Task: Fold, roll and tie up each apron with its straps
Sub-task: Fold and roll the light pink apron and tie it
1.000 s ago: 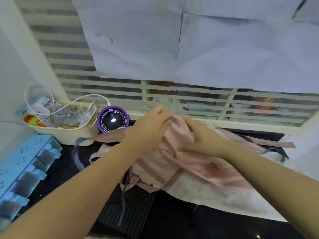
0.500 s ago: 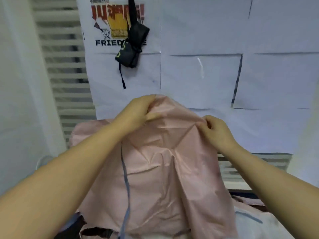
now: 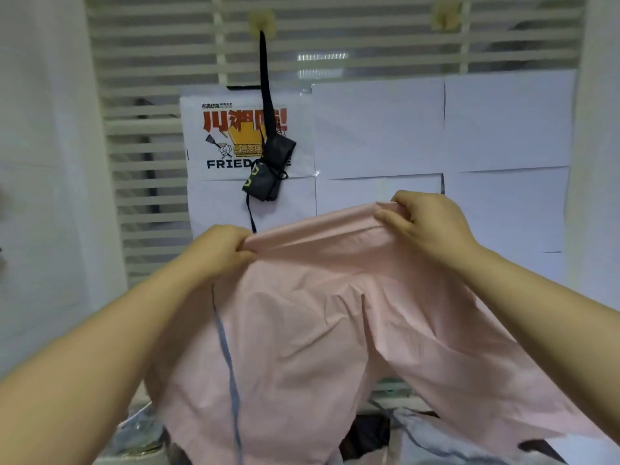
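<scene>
Wider apart than before are our left hand and right hand. Both pinch the top edge of the crumpled pink fabric apron.

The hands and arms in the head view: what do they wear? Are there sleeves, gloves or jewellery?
Nothing worn is visible. The left hand and the right hand are bare, without gloves, rings or a watch; the left forearm and the right forearm show no sleeve.

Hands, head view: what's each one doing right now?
Left hand: closed, pinching the pink apron at its top edge.
Right hand: closed, holding the same apron's top edge.
</scene>
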Demonstrator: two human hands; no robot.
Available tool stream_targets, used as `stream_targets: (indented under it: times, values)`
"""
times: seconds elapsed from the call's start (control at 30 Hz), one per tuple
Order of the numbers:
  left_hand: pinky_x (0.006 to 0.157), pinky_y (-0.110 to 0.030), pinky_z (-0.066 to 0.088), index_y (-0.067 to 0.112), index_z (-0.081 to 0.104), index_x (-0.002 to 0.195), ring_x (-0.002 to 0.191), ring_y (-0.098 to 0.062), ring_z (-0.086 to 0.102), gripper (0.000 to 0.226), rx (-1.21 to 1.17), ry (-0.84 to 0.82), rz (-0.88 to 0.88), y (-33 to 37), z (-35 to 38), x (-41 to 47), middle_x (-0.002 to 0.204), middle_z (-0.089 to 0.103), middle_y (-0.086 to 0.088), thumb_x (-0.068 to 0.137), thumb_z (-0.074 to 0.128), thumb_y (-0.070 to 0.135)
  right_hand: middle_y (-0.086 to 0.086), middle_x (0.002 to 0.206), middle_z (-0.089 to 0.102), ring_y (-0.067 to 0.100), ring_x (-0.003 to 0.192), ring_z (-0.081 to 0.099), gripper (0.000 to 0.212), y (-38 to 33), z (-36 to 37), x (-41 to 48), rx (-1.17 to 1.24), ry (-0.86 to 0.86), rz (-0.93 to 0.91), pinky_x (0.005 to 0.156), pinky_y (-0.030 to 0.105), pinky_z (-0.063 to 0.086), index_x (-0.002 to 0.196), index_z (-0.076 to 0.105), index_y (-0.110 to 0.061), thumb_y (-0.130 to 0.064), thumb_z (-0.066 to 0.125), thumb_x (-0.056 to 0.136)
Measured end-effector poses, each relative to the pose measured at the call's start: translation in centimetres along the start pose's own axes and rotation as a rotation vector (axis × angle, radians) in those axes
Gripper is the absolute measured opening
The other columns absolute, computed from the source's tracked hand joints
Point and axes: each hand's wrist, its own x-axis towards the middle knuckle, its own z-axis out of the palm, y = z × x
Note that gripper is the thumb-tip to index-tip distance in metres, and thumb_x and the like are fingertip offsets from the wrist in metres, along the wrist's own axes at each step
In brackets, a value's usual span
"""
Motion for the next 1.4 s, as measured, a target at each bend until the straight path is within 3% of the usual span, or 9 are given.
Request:
stream_targets:
  times: [0.2,0.43,0.5,0.63,0.77,0.87,1.03,1.17,1.4]
  values:
    - [0.094,-0.044,0.032,0.016,0.062,0.084,0.101,-0.035,0.05,0.024,0.21,0.392,-0.113,-2.4,-2.1,-2.2,0.1,0.061,-0.01,0.086,0.047,-0.003,-0.001,0.06,0.045,0.022,0.062,0.043,0.045,-3.7,0.5,-3.3,-0.07,-0.288,0.039,0.053,0.033,0.027,0.063,0.034,-0.017,-0.044,0.057,0.091]
    - [0.066,-0.037,0.028,0.007,0.051,0.082,0.091,-0.036,0.051,0.013,0.1,0.439,0.014,-1.4,-3.7,-4.4,0.098,0.056,-0.019,0.085,0.042,-0.002,-0.001,0.067,0.044,0.015,0.062,0.039,0.036,-7.3,0.6,-7.3,-0.044,-0.691,0.119,0.058,0.033,0.028,0.067,0.038,-0.015,-0.032,0.064,0.086]
    - [0.067,-0.033,0.024,0.003,0.053,0.081,0.088,-0.033,0.047,0.015,-0.038,0.412,0.092,-0.7,-4.1,-4.8,0.089,0.051,-0.018,0.085,0.04,-0.003,-0.004,0.091,0.055,0.015,0.082,0.052,0.022,-8.5,0.7,-7.8,0.033,-0.723,0.15,0.07,0.03,0.04,0.09,0.051,-0.018,-0.03,0.067,0.084]
    - [0.068,-0.027,0.025,0.007,0.052,0.083,0.084,-0.022,0.041,0.015,-0.17,0.351,0.206,1.7,-4.6,-5.3,0.088,0.047,-0.007,0.087,0.039,0.001,-0.018,0.13,0.039,0.0,0.12,0.04,0.085,-13.1,-0.2,-6.9,0.46,-0.508,0.179,0.098,0.021,0.035,0.144,0.031,-0.026,-0.04,0.077,0.075]
    - [0.071,-0.026,0.034,0.011,0.057,0.087,0.086,-0.018,0.046,0.017,-0.273,0.374,0.314,3.6,-5.1,-5.5,0.093,0.054,-0.004,0.09,0.041,0.004,0.007,0.112,0.068,0.006,0.097,0.061,0.031,-15.1,-0.1,-5.7,0.603,-0.665,0.141,0.095,0.034,0.049,0.109,0.066,-0.011,-0.029,0.072,0.084]
    - [0.076,-0.004,0.031,0.011,0.062,0.109,0.093,-0.007,0.045,0.023,-0.364,0.388,0.366,3.0,-4.9,-5.5,0.103,0.053,0.002,0.093,0.045,0.006,0.014,0.092,0.068,0.021,0.084,0.06,0.02,-14.3,0.0,-5.9,0.798,-0.569,0.285,0.084,0.044,0.05,0.093,0.063,0.0,-0.018,0.06,0.083]
    - [0.112,-0.031,0.023,0.027,0.031,0.146,0.134,-0.011,0.031,0.064,-0.346,0.018,0.239,-1.0,3.3,-8.1,0.148,0.032,0.002,0.088,0.059,0.031,0.004,0.068,0.062,0.021,0.064,0.058,0.012,-12.3,-0.8,-7.1,1.106,-0.336,0.742,0.066,0.029,0.043,0.077,0.062,-0.012,-0.018,0.053,0.072]
    - [0.114,-0.053,0.019,0.031,0.025,0.149,0.141,-0.024,0.026,0.083,-0.204,-0.324,-0.063,-3.2,10.8,-11.2,0.155,0.025,0.002,0.075,0.052,0.059,0.006,0.078,0.066,0.022,0.069,0.063,0.028,-10.7,-0.6,-9.2,1.295,-0.364,0.894,0.073,0.03,0.049,0.09,0.069,-0.015,-0.012,0.043,0.079]
    - [0.109,-0.046,0.026,0.028,0.05,0.132,0.131,-0.018,0.042,0.068,-1.033,-0.859,-0.612,-4.4,21.0,-19.1,0.139,0.048,0.003,0.079,0.053,0.072,0.005,0.067,0.064,0.02,0.059,0.064,0.022,-8.4,0.0,-11.7,1.458,-0.31,1.022,0.063,0.023,0.054,0.08,0.062,-0.012,-0.01,0.04,0.079]
